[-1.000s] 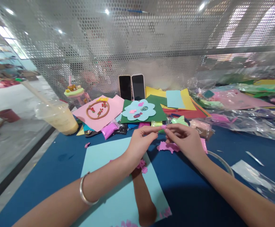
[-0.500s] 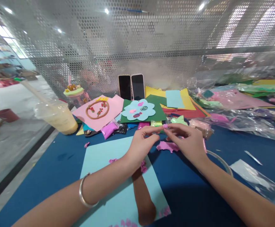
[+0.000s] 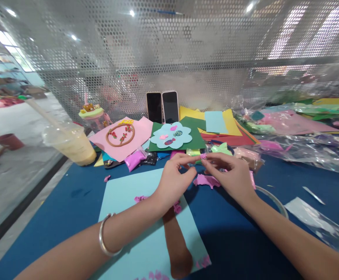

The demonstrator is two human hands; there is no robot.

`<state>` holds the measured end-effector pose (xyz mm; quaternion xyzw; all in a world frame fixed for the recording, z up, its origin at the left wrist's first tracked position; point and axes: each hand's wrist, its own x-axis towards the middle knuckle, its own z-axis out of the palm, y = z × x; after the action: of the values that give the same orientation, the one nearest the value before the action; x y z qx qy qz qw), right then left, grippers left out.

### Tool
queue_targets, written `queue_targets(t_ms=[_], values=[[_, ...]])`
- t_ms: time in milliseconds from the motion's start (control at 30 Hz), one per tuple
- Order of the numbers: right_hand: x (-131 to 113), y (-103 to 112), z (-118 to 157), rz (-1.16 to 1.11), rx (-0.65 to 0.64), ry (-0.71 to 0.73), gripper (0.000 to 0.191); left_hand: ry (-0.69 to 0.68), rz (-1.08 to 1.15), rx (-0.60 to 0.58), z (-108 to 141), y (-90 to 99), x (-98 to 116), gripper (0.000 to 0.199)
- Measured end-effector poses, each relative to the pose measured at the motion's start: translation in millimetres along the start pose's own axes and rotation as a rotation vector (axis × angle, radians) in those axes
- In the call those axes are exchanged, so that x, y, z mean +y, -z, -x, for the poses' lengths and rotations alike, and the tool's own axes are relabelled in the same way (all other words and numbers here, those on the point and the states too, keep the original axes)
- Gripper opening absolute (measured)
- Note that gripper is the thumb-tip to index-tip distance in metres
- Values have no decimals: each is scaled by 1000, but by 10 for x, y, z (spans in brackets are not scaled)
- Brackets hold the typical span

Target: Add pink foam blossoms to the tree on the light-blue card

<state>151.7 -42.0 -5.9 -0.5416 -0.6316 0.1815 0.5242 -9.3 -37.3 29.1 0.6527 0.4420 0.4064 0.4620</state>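
A small piece of pink clay [image 3: 203, 156] sits between the fingertips of my right hand [image 3: 235, 173], which pinches it above the table. My left hand [image 3: 173, 177] reaches toward it, index finger stretched out with its tip at the clay, thumb held apart. Beneath the hands lies a ragged flat lump of pink clay [image 3: 207, 181]. Under my left forearm is a light blue sheet [image 3: 128, 182] bearing a brown trunk-like shape [image 3: 175, 243]. Crumpled pink clay bits [image 3: 177, 207] top the trunk, partly hidden by my left hand; more pink dabs [image 3: 158, 275] line the bottom edge.
At the left stands a plastic drink cup [image 3: 70, 146]. Behind are a pink card [image 3: 142, 128], a cloud-shaped blue card [image 3: 171, 136], two phones [image 3: 162, 107] and bagged clay [image 3: 135, 158]. To the right lie a tape ring [image 3: 276, 200] and plastic bags [image 3: 318, 217].
Both hands stay almost where they were. The left thumb and the pinched clay have shifted very slightly; everything on the table is the same.
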Motion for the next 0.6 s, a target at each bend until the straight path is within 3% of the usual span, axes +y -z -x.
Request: queue_targets(t_ms=[233, 433, 600], values=[[-18, 25, -18, -57, 15, -71, 21, -116, -196, 46, -57, 30, -90, 30], [28, -5, -50, -223, -50, -175, 26, -229, -743, -126, -119, 80, -173, 17], [100, -23, -51, -261, -133, -134, 25, -201, -794, -210, -153, 26, -217, 21]])
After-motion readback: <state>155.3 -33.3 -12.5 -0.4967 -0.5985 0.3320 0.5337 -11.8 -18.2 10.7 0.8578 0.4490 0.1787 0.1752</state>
